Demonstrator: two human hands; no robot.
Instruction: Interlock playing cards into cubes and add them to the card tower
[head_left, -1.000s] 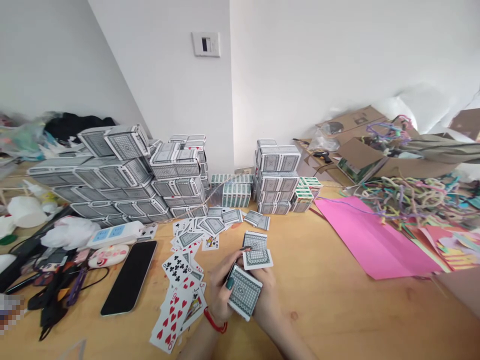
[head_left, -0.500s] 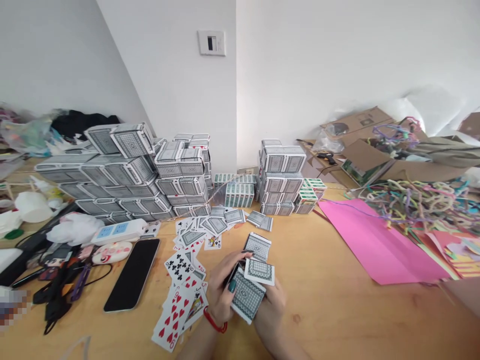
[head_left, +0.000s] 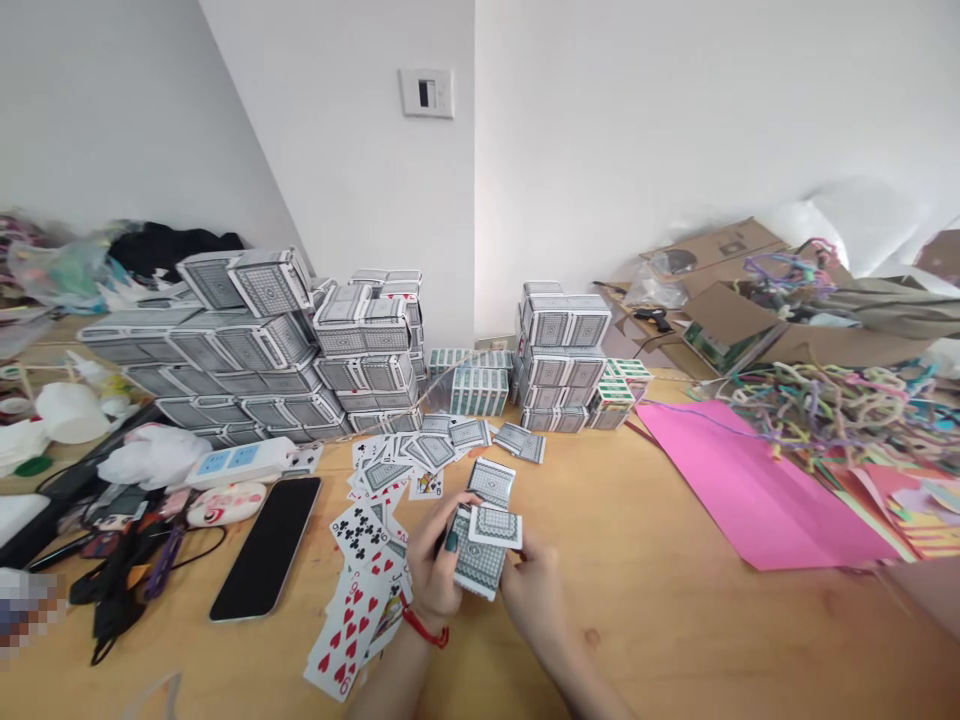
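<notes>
My left hand (head_left: pixel 433 575), with a red cord at the wrist, is closed around a small block of folded playing cards (head_left: pixel 478 568), thumb on top. Their grey patterned backs face up, and one folded card (head_left: pixel 496 524) lies across the upper part. My right hand (head_left: pixel 536 592) grips the block's right side; its fingertips are partly hidden beneath. Just beyond, another grey-backed card piece (head_left: pixel 492 482) shows, and I cannot tell whether it is joined to the block. Loose playing cards (head_left: pixel 349 630) lie face up to the left of my left hand.
Stacked card blocks (head_left: pixel 281 345) line the back left, and another card stack (head_left: pixel 564 365) stands right of centre. A black phone (head_left: pixel 266 550) and power strip (head_left: pixel 240 460) lie left. Pink paper (head_left: pixel 750 480), pipe cleaners (head_left: pixel 825 400) and a cardboard box (head_left: pixel 817 345) are right.
Both hands have shifted slightly left with the folded cards, and the block has turned more upright in view. My right hand shows more at the block's right side.
</notes>
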